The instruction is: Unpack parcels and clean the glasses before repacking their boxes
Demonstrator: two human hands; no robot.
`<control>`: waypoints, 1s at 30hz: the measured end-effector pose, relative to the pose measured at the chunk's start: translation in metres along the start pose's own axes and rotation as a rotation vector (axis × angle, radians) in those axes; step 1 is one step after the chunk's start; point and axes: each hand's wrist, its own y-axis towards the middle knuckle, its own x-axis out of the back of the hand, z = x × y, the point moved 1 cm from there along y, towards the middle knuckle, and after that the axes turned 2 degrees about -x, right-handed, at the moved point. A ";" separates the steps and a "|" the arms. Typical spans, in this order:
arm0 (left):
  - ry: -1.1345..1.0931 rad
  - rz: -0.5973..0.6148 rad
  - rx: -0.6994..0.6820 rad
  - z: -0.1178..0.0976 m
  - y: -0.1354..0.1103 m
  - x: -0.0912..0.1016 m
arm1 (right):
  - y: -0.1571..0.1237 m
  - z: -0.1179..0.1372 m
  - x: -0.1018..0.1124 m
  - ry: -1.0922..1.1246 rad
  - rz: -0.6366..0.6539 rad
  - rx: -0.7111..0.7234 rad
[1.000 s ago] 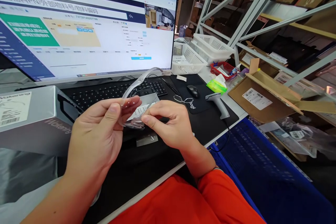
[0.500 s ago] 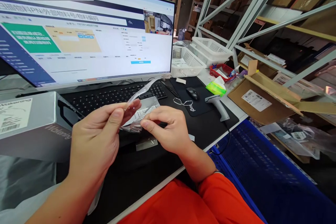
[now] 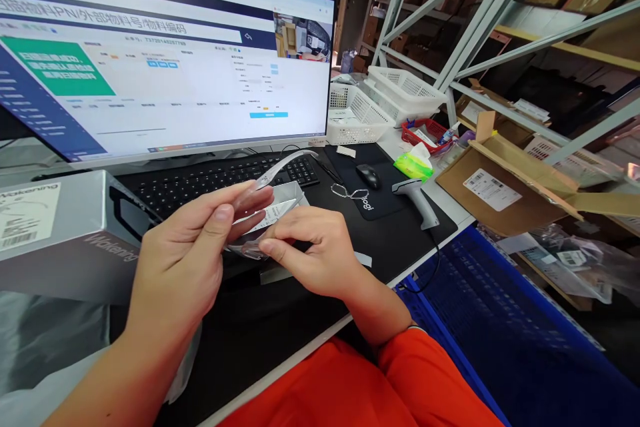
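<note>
Both hands hold a pair of clear glasses (image 3: 273, 172) above the desk, in front of the keyboard. My left hand (image 3: 187, 253) pinches the frame between thumb and fingers, and one see-through temple sticks out past its fingertips toward the screen. Closed at the fingertips, my right hand (image 3: 313, 247) grips the glasses by the lower part near a lens. Fingers hide much of the frame. Just beyond the hands lies an open grey box (image 3: 290, 193) with a printed white paper (image 3: 267, 217), partly covered by them.
A monitor (image 3: 200, 93) stands behind the keyboard (image 3: 210, 177). At left is a silver box (image 3: 60, 240). A thin clear glasses-shaped frame (image 3: 349, 193), a mouse (image 3: 368, 176) and a barcode scanner (image 3: 417, 203) lie to the right, with white baskets (image 3: 360, 123) and a cardboard box (image 3: 500, 190) farther off.
The glasses have turned slightly in my hands, and the temple points more plainly toward the screen. My right hand has shifted a little left. A tan panel on the screen has turned white.
</note>
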 end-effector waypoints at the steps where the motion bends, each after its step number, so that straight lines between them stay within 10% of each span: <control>1: 0.007 -0.002 -0.006 -0.001 0.000 -0.001 | 0.000 0.000 -0.001 -0.011 0.008 -0.005; 20: 0.193 0.053 0.004 -0.013 -0.002 0.002 | -0.003 -0.006 -0.013 0.060 -0.038 -0.069; 30: 0.051 0.169 0.015 0.016 0.015 0.014 | 0.000 -0.007 -0.008 -0.061 -0.065 -0.102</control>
